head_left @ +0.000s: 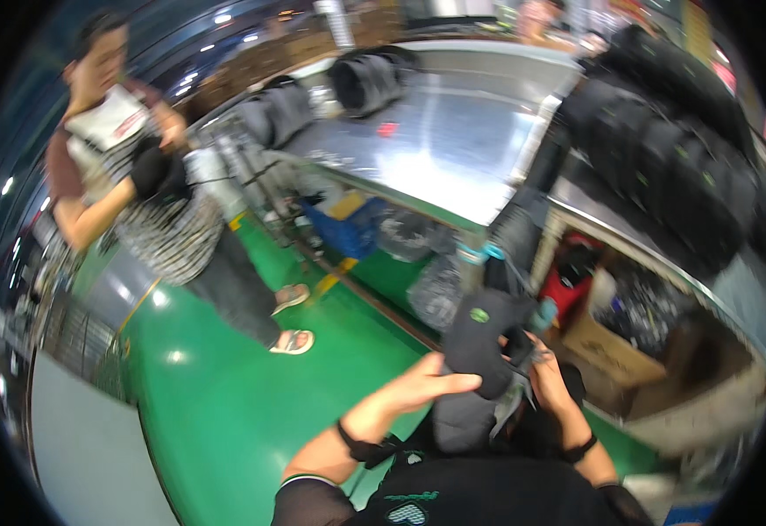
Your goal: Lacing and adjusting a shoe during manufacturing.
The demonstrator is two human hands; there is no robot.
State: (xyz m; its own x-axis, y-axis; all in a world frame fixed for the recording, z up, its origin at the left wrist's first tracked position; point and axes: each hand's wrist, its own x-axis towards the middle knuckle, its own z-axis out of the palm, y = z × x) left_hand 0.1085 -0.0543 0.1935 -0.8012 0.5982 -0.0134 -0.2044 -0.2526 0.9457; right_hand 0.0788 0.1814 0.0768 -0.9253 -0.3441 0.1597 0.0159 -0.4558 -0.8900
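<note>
A dark grey padded fabric piece point(479, 342) with a small green mark lies in front of my body, its rounded end toward me. My left hand point(422, 386) grips its left side, thumb laid across the top and the other fingers hidden beneath. On the other side, my right hand point(545, 368) holds its right edge near a dark opening, fingers bent. Under the piece, more grey padding point(464, 422) and a lighter flap point(510, 408) show close to my lap. The exact kind of the piece cannot be made out.
A metal-topped table point(436, 114) bears rolled dark padded pieces point(365, 81). More black padded pieces point(663, 167) are stacked at right, above a cardboard box point(611, 342). A blue bin point(345, 230) sits under the table. At left another person point(164, 193) stands holding a black item.
</note>
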